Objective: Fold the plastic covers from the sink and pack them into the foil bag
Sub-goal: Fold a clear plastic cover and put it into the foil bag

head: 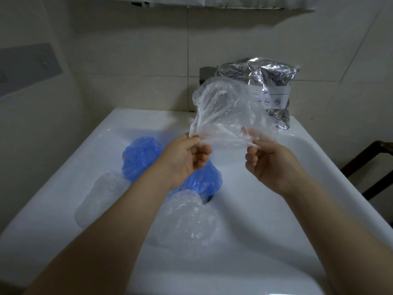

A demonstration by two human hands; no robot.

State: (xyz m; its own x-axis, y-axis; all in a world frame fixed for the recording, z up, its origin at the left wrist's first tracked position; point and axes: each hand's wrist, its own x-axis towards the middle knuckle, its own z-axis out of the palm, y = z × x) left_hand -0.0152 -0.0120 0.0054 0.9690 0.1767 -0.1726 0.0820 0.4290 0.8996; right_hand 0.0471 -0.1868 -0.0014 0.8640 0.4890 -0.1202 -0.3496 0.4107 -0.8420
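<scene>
- Near, in the sink [89,145]: two clear covers [187,218] and blue covers [140,156] wait.
- Left hand [185,158] and right hand [270,165] each pinch the raised clear cover [225,111]; bring edges together evenly, squeezing air out.
- Far right: foil bag [274,86] stands on the rim.

Both forearms are bare — no sleeves, and nothing worn on the hands [187,158].

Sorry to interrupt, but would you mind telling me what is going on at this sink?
A person is holding a clear plastic cover up over the white sink, the left hand and right hand each pinching its lower edge. Two blue covers and two more clear ones lie in the basin. The foil bag stands at the back rim.
</scene>
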